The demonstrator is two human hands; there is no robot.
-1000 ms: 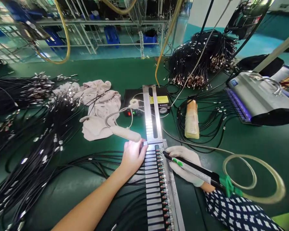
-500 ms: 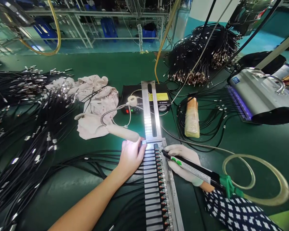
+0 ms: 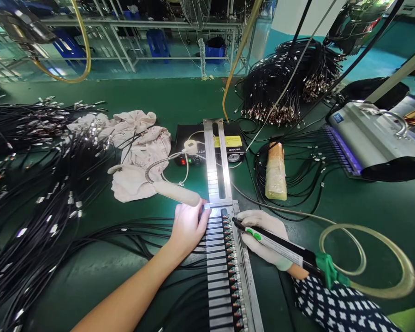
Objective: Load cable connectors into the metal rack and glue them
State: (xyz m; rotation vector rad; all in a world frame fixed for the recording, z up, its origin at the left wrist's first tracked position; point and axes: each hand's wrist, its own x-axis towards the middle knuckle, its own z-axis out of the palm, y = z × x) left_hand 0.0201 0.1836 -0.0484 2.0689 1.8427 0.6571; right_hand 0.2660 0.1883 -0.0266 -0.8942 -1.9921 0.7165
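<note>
A long slotted metal fixture (image 3: 216,269) runs down the middle of the bench, with black cables lying across it and their small connectors lined up along its right side. My bare left hand (image 3: 188,226) grips the fixture's left edge near its upper end, thumb on top; some fingers are hidden behind the lit white lamp (image 3: 178,192). In my gloved right hand (image 3: 266,230) is a black dispensing syringe (image 3: 280,245) with a white label and a green cap joined to a clear hose. Its tip is at the connectors near the top of the row.
Behind the fixture sits a black dispenser controller (image 3: 190,133). Cable bundles (image 3: 69,184) and a crumpled cloth (image 3: 141,147) lie on the left. To the right are a tape-wrapped block (image 3: 275,173), a grey machine with purple light (image 3: 376,138) and a coiled hose (image 3: 406,263).
The view has shifted very slightly. Both hands keep their hold, and the syringe tip remains at nearly the same spot by the upper connectors.
</note>
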